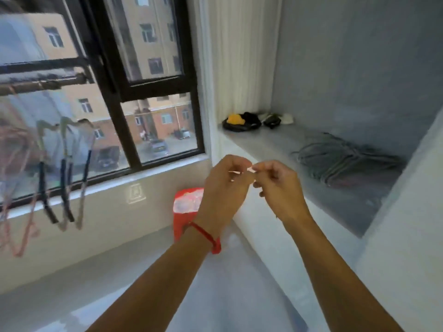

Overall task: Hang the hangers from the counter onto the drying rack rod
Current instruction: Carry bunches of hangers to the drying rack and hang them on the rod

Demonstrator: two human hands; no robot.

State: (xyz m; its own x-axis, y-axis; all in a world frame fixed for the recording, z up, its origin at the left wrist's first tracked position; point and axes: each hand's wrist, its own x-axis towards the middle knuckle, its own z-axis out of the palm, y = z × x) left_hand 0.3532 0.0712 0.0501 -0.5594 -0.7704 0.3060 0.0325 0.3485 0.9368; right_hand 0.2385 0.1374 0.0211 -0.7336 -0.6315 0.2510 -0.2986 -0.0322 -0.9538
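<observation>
A pile of grey hangers (345, 161) lies on the grey counter (271, 142) at the right. Several hangers (64, 173) hang from the drying rack rod (45, 83) at the upper left, blurred. My left hand (225, 185), with a red wrist string, and my right hand (278, 188) meet in mid-air in front of the counter edge. Their fingers are curled and the fingertips touch around a small pale thing (250, 169); what it is cannot be made out. Neither hand holds a hanger.
A dark bundle with a yellow item (239, 122) and other small things (275, 119) sit at the counter's far end by the white curtain (242, 56). A red bag (188, 212) stands on the floor under the window (148, 92).
</observation>
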